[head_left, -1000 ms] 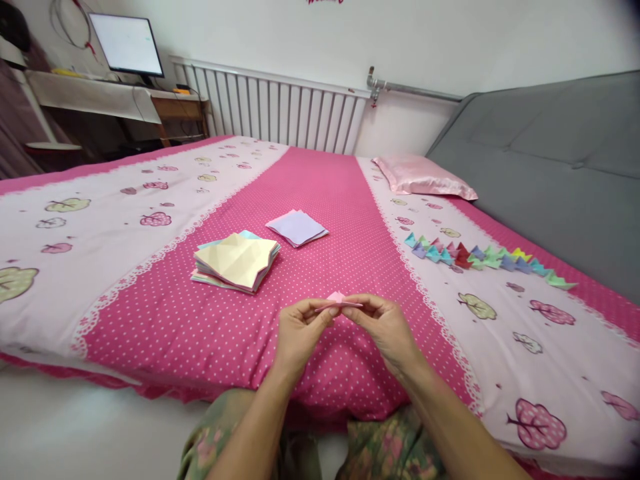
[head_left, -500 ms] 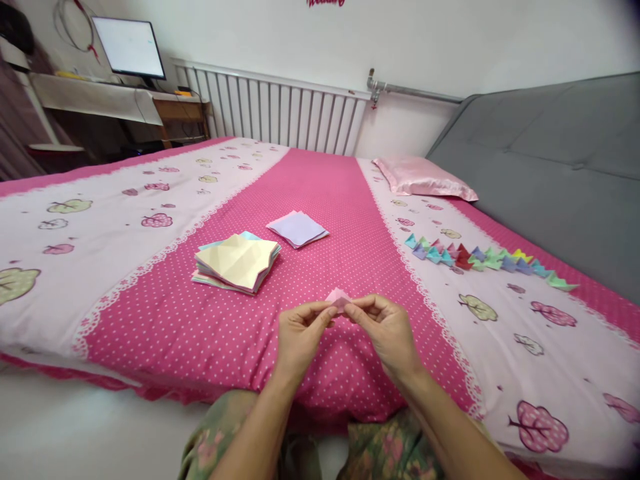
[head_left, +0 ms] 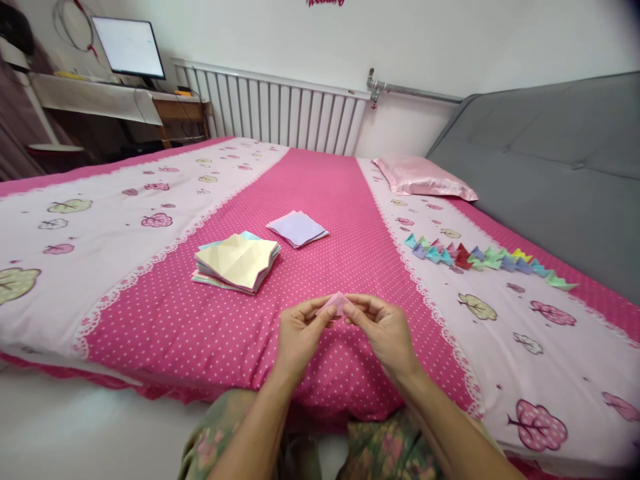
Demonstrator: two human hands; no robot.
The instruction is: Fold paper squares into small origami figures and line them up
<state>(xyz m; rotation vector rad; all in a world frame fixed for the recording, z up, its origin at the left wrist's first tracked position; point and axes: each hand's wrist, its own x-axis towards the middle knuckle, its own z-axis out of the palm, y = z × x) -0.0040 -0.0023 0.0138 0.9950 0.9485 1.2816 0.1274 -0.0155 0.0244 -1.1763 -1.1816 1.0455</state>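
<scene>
A small piece of folded pink paper is pinched between both hands, just above the bed's near edge. My left hand grips its left side with thumb and fingertips. On the right side, my right hand holds it the same way. The paper's peak points up and away from me; its lower part is partly hidden by my thumbs. Ahead and to the left lies a thick stack of creased paper sheets, pale yellow on top. Beyond it sits a thinner pile of square sheets, lilac on top.
Several small folded paper boats in mixed colours stand in rows on the right of the bedspread. A pink pillow lies farther back by the grey headboard. A radiator and a desk with a monitor are behind.
The pink paper has turned slightly in my fingers, and more of its near face shows. My fingers have shifted a little around it; the stacks and boats have stayed put.
</scene>
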